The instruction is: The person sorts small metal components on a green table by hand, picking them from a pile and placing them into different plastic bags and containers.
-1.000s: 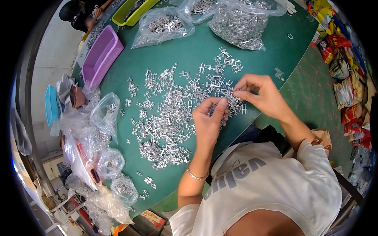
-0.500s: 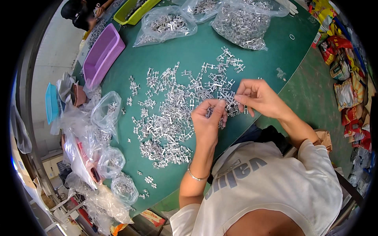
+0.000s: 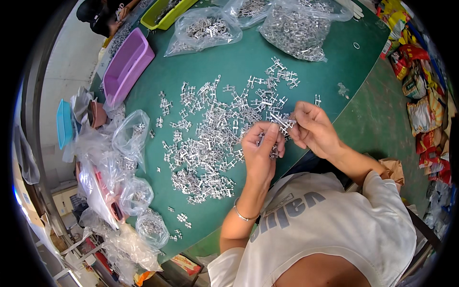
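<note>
A wide heap of small silvery metal link pieces [image 3: 210, 138] is spread over the green table [image 3: 191, 74]. At the heap's right side my left hand [image 3: 260, 150] is closed around several of these pieces, some showing between its fingers. My right hand [image 3: 316, 128] is beside it, thumb and fingers pinched together at a metal link piece [image 3: 287, 123] that lies between the two hands. How far the right fingertips wrap that piece is partly hidden. One lone link piece [image 3: 318, 100] rests on the table just beyond my right hand.
Clear plastic bags of metal pieces [image 3: 295, 36] stand along the far side. A purple bin [image 3: 126, 67] and a lime-green bin [image 3: 162, 14] sit at the far left, near another person [image 3: 98, 16]. Crumpled plastic bags [image 3: 131, 138] line the left edge. Colourful packets [image 3: 420, 115] are at right.
My left hand has shifted slightly right, toward my right hand. The right hand has turned and dropped a little, uncovering the lone link piece. A piece now shows between the hands.
</note>
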The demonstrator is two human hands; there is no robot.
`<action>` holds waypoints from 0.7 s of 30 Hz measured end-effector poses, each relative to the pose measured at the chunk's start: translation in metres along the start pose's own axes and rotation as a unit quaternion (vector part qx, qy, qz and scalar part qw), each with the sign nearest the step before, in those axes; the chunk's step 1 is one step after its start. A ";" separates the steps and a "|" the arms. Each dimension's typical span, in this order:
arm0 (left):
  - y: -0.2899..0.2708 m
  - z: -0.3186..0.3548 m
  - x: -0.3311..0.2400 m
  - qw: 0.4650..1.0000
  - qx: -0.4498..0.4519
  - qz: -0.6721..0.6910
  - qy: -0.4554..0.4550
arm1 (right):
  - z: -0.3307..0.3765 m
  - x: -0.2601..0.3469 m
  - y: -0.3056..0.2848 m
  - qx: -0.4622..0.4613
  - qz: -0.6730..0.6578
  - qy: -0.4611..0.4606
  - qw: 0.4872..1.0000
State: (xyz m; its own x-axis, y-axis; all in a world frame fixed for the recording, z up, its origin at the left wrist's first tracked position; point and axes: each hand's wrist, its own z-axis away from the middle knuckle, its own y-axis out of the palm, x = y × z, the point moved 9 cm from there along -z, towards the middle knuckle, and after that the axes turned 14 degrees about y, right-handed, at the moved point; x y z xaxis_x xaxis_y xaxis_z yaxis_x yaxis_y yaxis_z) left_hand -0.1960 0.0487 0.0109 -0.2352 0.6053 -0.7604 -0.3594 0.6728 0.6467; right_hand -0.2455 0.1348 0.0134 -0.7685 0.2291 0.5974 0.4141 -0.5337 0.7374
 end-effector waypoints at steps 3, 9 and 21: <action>0.002 0.002 0.008 0.998 0.037 0.023 -0.049 | 0.005 0.011 -0.003 -0.110 0.013 -0.116 0.987; 0.011 0.003 0.005 0.990 0.090 0.067 -0.082 | 0.003 0.007 0.007 -0.051 -0.025 -0.066 0.996; 0.014 0.007 -0.025 0.970 0.008 -0.240 0.049 | 0.003 0.016 -0.006 -0.115 0.011 -0.158 0.981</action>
State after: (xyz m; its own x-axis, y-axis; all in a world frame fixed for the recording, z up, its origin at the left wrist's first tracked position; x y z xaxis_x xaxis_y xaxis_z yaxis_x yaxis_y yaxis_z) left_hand -0.1894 0.0461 0.0392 -0.1300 0.1782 -0.9754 -0.4349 0.8738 0.2176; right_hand -0.2590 0.1441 0.0193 -0.5560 0.4367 0.7072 0.2804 -0.7024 0.6542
